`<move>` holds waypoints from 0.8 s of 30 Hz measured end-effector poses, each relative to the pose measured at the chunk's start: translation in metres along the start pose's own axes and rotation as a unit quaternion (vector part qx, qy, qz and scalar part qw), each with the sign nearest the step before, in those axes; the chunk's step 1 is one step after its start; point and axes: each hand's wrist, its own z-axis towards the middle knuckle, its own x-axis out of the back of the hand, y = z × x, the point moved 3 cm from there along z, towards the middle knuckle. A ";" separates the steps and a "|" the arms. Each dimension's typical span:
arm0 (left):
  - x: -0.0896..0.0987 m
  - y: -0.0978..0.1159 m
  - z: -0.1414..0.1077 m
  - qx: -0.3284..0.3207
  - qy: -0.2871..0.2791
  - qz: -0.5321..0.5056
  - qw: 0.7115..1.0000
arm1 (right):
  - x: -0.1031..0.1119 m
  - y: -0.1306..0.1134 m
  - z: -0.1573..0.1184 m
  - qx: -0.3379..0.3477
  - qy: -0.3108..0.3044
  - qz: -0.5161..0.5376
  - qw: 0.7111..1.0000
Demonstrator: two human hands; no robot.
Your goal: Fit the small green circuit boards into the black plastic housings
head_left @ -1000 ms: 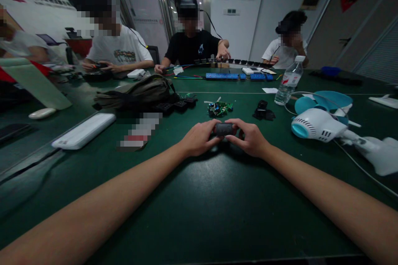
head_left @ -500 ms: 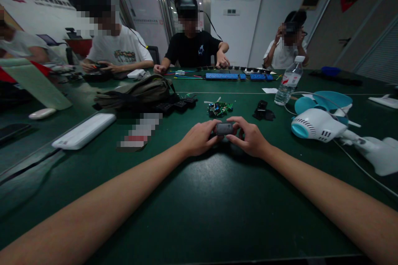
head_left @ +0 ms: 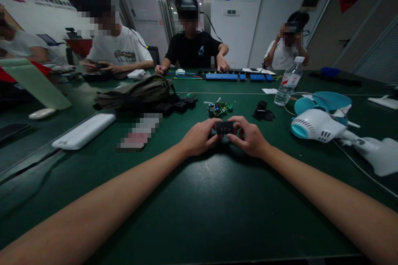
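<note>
Pinching opposite ends, both hands (head_left: 199, 137) hold a small black block (head_left: 225, 128) with faint pale markings.

Circuit-board pile (head_left: 219, 109) on table (head_left: 211, 207), behind box (head_left: 225, 128); bag (head_left: 137, 93) left of pile, bottle (head_left: 288, 83) right; fan (head_left: 317, 125) right of box.

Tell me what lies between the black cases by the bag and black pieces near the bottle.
A heap of green circuit boards lies between the black cases and black pieces, in the head view.
</note>
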 end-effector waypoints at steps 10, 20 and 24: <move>0.002 -0.001 0.000 -0.005 0.049 -0.024 0.999 | 0.001 0.002 0.002 -0.013 -0.016 -0.016 1.000; 0.002 0.002 -0.001 0.021 0.022 -0.034 0.999 | -0.006 0.009 0.004 -0.016 -0.080 -0.087 0.993; -0.001 0.003 -0.002 0.019 0.000 -0.029 0.999 | -0.008 0.010 0.004 -0.005 -0.115 -0.117 0.986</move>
